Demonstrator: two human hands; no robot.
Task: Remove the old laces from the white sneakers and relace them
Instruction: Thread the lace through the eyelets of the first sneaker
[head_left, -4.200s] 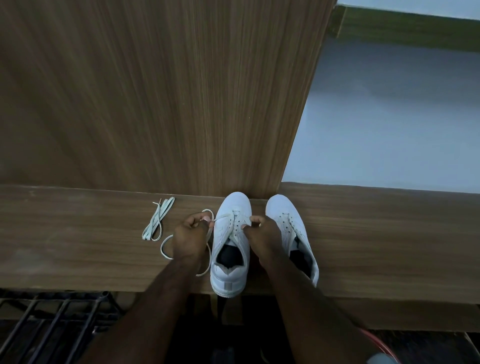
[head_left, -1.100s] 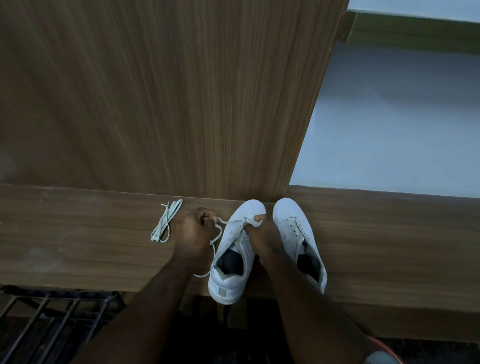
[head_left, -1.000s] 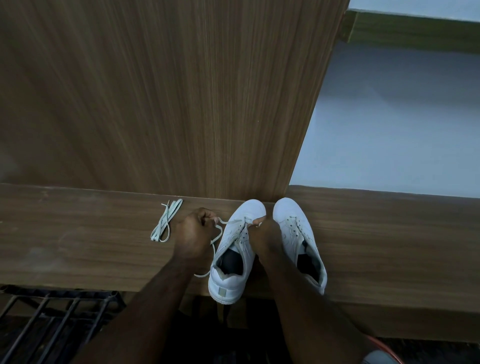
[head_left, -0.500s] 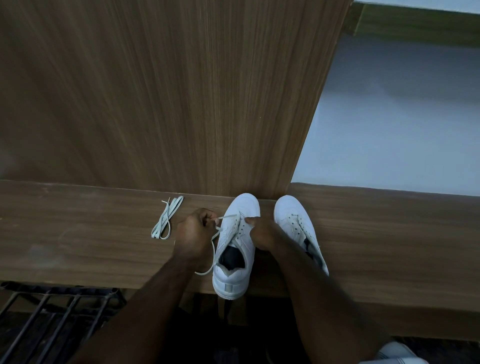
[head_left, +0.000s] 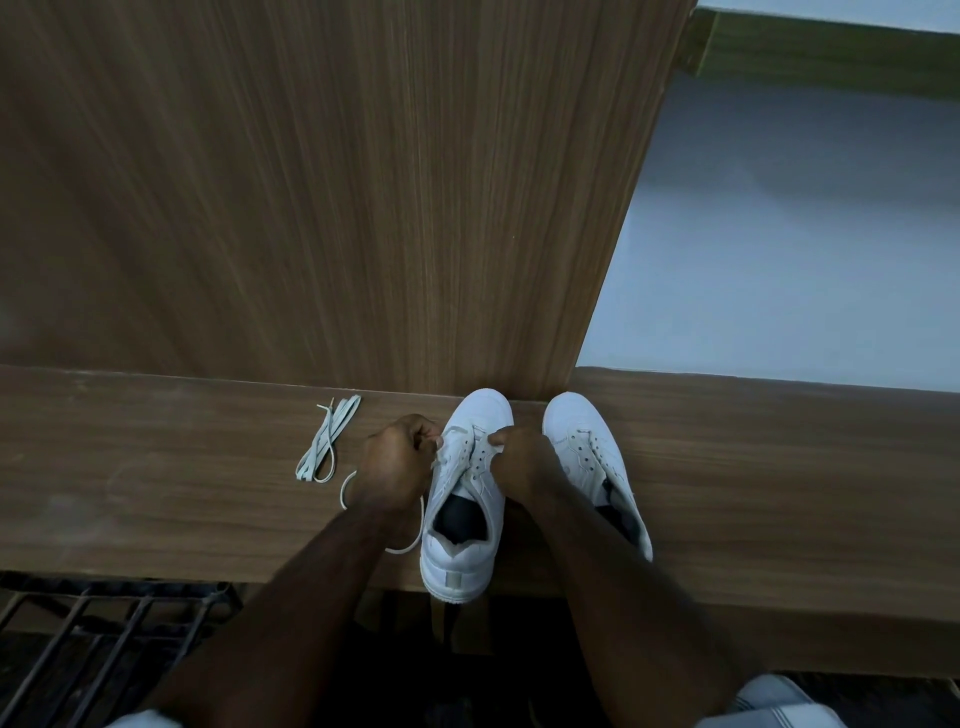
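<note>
- Metal rack (head_left: 104, 629): dark bars, lower left of the frame, below the front edge of the wooden shelf (head_left: 156, 493).
- Loose lace (head_left: 327, 439): pale, folded into a narrow bundle; lies flat on the shelf left of centre, apart from both hands and both shoes.
- Left hand (head_left: 397, 462): centre of the frame, just left of the nearer sneaker. Fingers curled together, pinching the threaded lace (head_left: 384, 545) at the shoe's forward eyelets. The slack of this lace loops out from under the hand and trails along the shelf toward the shoe's heel.
- Left sneaker (head_left: 462, 519): white, centre of the frame, toe touching the upright wooden panel (head_left: 363, 182), heel overhanging the shelf's front edge. Upper eyelets are open; tongue and dark interior exposed.
- Right hand (head_left: 519, 462): between the two shoes. Fingers curled, gripping the eyelet edge of the left sneaker; whether they also hold a lace end cannot be determined.
- Right sneaker (head_left: 592, 452): white, right of centre, just beside the first; eyelets show no lace; rear part hidden by the right forearm.
</note>
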